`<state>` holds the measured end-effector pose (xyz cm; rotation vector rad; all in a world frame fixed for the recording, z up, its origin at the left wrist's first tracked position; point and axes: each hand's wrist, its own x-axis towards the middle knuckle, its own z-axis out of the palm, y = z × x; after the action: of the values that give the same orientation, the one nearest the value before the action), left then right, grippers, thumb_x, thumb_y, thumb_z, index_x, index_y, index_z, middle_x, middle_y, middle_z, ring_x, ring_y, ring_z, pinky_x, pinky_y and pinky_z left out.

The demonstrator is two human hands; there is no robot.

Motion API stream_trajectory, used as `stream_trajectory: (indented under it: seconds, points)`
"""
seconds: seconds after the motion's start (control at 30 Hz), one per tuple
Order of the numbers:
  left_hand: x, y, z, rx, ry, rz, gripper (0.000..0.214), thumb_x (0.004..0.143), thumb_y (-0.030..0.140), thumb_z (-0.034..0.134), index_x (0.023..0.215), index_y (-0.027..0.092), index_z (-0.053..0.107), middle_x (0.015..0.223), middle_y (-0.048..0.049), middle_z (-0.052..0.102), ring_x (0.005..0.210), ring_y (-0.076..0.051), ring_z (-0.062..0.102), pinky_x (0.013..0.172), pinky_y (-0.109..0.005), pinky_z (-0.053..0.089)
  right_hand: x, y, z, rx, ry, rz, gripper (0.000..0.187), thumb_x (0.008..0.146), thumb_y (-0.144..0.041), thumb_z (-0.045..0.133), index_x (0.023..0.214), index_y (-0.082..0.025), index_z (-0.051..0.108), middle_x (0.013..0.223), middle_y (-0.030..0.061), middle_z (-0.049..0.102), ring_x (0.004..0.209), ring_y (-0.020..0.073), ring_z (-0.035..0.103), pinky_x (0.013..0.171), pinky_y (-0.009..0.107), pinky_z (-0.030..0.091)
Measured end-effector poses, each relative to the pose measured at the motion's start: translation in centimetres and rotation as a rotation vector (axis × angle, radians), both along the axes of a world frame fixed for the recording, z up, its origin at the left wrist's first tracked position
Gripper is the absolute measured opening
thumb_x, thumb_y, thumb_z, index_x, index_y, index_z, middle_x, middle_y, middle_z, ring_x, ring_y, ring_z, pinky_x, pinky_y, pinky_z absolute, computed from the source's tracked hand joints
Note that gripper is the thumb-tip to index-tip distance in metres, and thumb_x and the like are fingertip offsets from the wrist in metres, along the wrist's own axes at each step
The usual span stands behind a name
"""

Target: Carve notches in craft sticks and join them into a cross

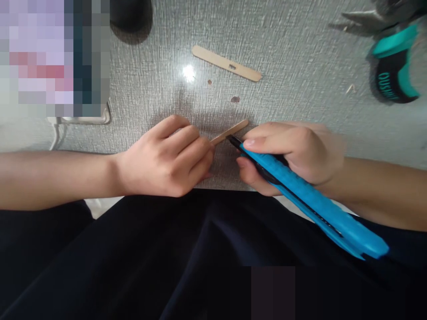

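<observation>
Near the table's front edge, my left hand (171,155) is closed around one end of a narrow wooden craft stick (230,131), whose free end points up and right. My right hand (283,153) grips a blue utility knife (310,191), its handle slanting down to the right over my lap. The knife's black tip meets the stick just beyond my left fingers; the blade itself is too small to make out. Farther back lies a second craft stick (213,58) with a small dark rectangular cut-out or mark near its middle.
Pliers with teal and black handles (387,82) lie at the upper right. A dark rounded object (130,15) stands at the back left. Beside a blurred-out area, a white cable (56,133) runs along the left. Small dark spots (235,99) and a wood sliver (351,89) are on the grey table (300,58).
</observation>
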<state>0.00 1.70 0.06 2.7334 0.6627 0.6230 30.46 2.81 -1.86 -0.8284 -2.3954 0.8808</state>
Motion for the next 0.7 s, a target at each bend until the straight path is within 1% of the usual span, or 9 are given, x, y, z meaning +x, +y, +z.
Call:
stream_trajectory:
  seconds: [0.1,0.17,0.27,0.37,0.43,0.5,0.57,0.63,0.7]
  points:
    - [0.0,0.1,-0.1,-0.083,0.001,0.011,0.018,0.114,0.031,0.075,0.101,0.02,0.079,0.09,-0.0033,0.069,0.083,-0.021,0.071,0.073,-0.047,0.066,-0.2,0.0,0.1,0.112,0.101,0.042,0.023,0.112,-0.019,0.067,0.131,-0.027,0.059,0.105,0.0028,0.085,0.09,0.0194,0.085,0.061,0.032,0.056]
    - [0.0,0.2,-0.1,-0.067,0.024,-0.004,0.022,0.115,0.032,0.073,0.097,0.02,0.077,0.089,-0.0029,0.068,0.081,-0.019,0.069,0.07,-0.044,0.065,-0.2,0.1,0.4,0.118,0.082,0.063,0.022,0.112,-0.017,0.067,0.13,-0.026,0.058,0.105,0.0039,0.084,0.088,0.0197,0.085,0.058,0.033,0.052]
    - [0.1,0.2,-0.1,0.023,0.041,-0.024,0.028,0.116,0.032,0.072,0.092,0.019,0.075,0.088,-0.0034,0.068,0.079,-0.019,0.068,0.064,-0.041,0.062,0.2,0.6,1.3,0.084,0.008,0.125,0.024,0.11,-0.017,0.071,0.127,-0.028,0.058,0.104,0.002,0.083,0.083,0.0188,0.082,0.056,0.034,0.048]
    - [0.1,0.3,0.0,0.082,0.012,-0.033,0.03,0.116,0.031,0.072,0.089,0.018,0.074,0.088,-0.0046,0.069,0.079,-0.019,0.068,0.062,-0.04,0.061,0.7,1.3,2.0,0.032,-0.08,0.183,0.02,0.109,-0.019,0.075,0.117,-0.03,0.06,0.093,-0.0027,0.078,0.068,0.0159,0.072,0.053,0.035,0.042]
    - [0.1,0.2,0.0,0.026,-0.003,-0.011,0.027,0.116,0.029,0.072,0.091,0.019,0.075,0.089,-0.0038,0.069,0.081,-0.02,0.069,0.065,-0.042,0.062,0.8,1.6,2.2,-0.016,-0.118,0.207,0.016,0.11,-0.021,0.072,0.11,-0.03,0.059,0.087,-0.0049,0.074,0.061,0.0146,0.066,0.053,0.035,0.042]
    - [0.0,0.2,0.1,-0.06,-0.009,0.013,0.023,0.116,0.028,0.073,0.094,0.02,0.076,0.09,-0.0029,0.07,0.083,-0.02,0.069,0.069,-0.044,0.063,0.7,1.8,2.2,-0.045,-0.139,0.235,0.016,0.11,-0.019,0.068,0.106,-0.03,0.057,0.086,-0.005,0.073,0.062,0.0139,0.065,0.056,0.033,0.048]
    - [0.0,0.1,0.2,-0.088,0.007,0.014,0.023,0.115,0.029,0.074,0.094,0.02,0.075,0.091,-0.0031,0.07,0.083,-0.02,0.069,0.069,-0.044,0.063,0.5,1.7,2.2,0.027,-0.116,0.232,0.019,0.109,-0.016,0.07,0.11,-0.029,0.057,0.091,-0.0032,0.075,0.068,0.0141,0.067,0.06,0.031,0.052]
    - [0.1,0.1,0.3,-0.044,0.041,-0.013,0.025,0.115,0.029,0.075,0.091,0.02,0.074,0.089,-0.0034,0.07,0.08,-0.019,0.068,0.065,-0.043,0.061,0.2,1.4,2.2,0.168,-0.063,0.203,0.024,0.108,-0.013,0.073,0.118,-0.028,0.058,0.096,-0.0001,0.079,0.075,0.0153,0.07,0.06,0.03,0.052]
    - [0.2,0.2,0.4,0.013,0.053,-0.023,0.027,0.114,0.026,0.074,0.088,0.02,0.074,0.088,-0.0035,0.07,0.078,-0.019,0.067,0.063,-0.041,0.06,-0.2,1.1,2.1,0.281,-0.041,0.191,0.028,0.107,-0.009,0.072,0.123,-0.027,0.057,0.098,0.0023,0.081,0.078,0.017,0.07,0.059,0.031,0.052]
